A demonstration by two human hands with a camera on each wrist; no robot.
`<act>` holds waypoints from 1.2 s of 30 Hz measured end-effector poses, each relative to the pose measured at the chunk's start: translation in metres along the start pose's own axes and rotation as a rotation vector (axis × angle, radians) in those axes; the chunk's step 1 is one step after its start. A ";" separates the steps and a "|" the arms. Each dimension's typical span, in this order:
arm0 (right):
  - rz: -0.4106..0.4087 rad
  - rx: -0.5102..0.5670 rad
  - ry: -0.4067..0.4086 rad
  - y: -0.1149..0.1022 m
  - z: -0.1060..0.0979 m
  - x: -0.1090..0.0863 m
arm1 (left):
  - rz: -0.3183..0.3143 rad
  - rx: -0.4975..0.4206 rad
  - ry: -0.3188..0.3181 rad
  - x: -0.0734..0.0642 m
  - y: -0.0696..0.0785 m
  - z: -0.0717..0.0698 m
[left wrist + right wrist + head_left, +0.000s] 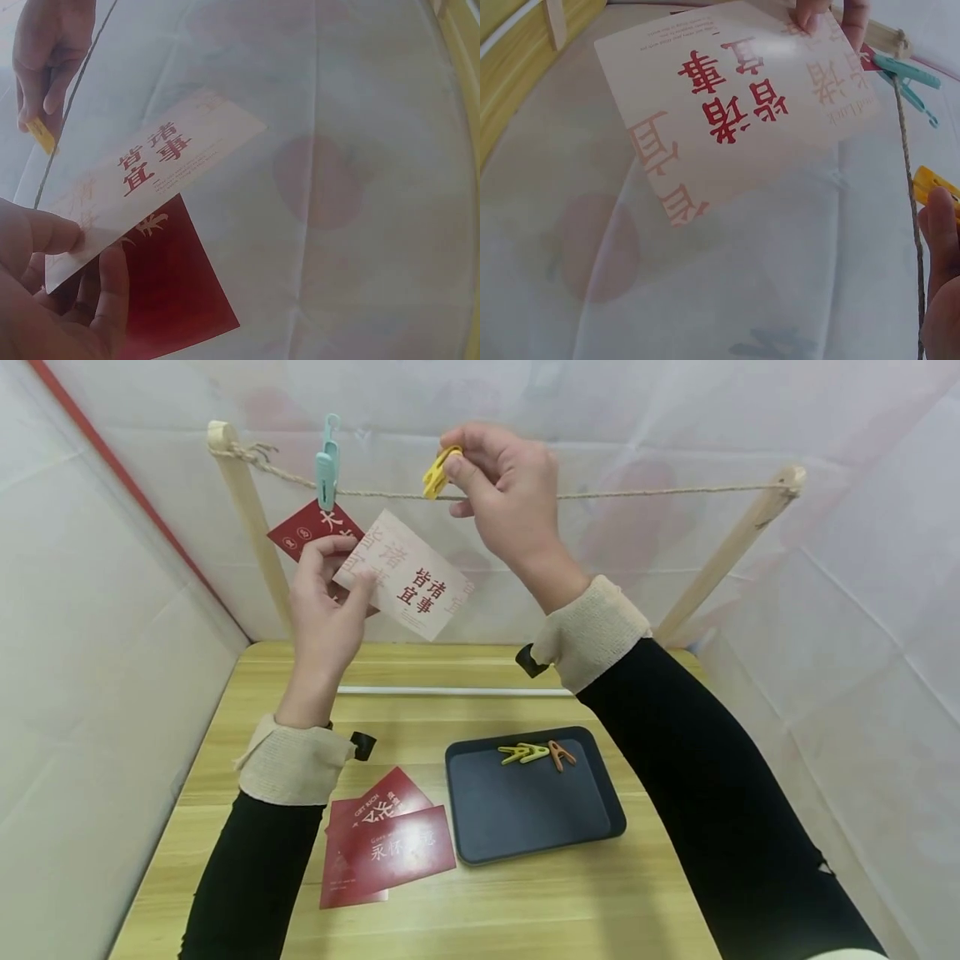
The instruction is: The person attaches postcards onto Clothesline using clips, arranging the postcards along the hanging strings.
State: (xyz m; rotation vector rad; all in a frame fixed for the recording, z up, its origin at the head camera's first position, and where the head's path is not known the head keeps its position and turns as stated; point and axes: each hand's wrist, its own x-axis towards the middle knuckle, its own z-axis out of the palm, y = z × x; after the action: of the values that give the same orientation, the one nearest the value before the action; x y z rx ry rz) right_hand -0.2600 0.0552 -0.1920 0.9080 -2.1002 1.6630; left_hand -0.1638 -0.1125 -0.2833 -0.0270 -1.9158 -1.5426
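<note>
My left hand [330, 602] pinches a pale pink card [420, 585] with red characters near its left corner, thumb in front. The card is tilted and hangs below the twine [622, 493], overlapping a red card [307, 531] behind it. A teal clothespin [327, 472] on the twine stands at the top of that red card. My right hand [510, 493] pinches a yellow clothespin [441, 472] between thumb and fingers, right at the twine. In the right wrist view, the yellow clothespin [934, 184] sits beside the twine, above the pale card's level.
Wooden posts [251, 527] hold the twine at both ends. On the table [262, 760] lies a dark tray [525, 810] with several clothespins [534, 752]. Overlapping red cards [390, 852] lie left of it. A white bar [450, 692] crosses the table behind the tray.
</note>
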 end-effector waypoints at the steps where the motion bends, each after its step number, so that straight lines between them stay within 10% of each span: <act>1: 0.012 0.007 -0.003 -0.001 0.001 -0.001 | 0.000 0.014 -0.001 0.000 0.000 0.000; 36: 0.202 -0.088 -0.147 -0.008 0.015 -0.009 | 0.029 0.047 -0.044 -0.003 0.002 0.000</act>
State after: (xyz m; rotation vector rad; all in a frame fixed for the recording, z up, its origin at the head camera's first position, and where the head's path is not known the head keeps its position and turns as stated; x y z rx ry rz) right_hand -0.2459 0.0425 -0.1959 0.8376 -2.4144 1.6256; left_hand -0.1606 -0.1102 -0.2835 -0.0683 -1.9766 -1.4891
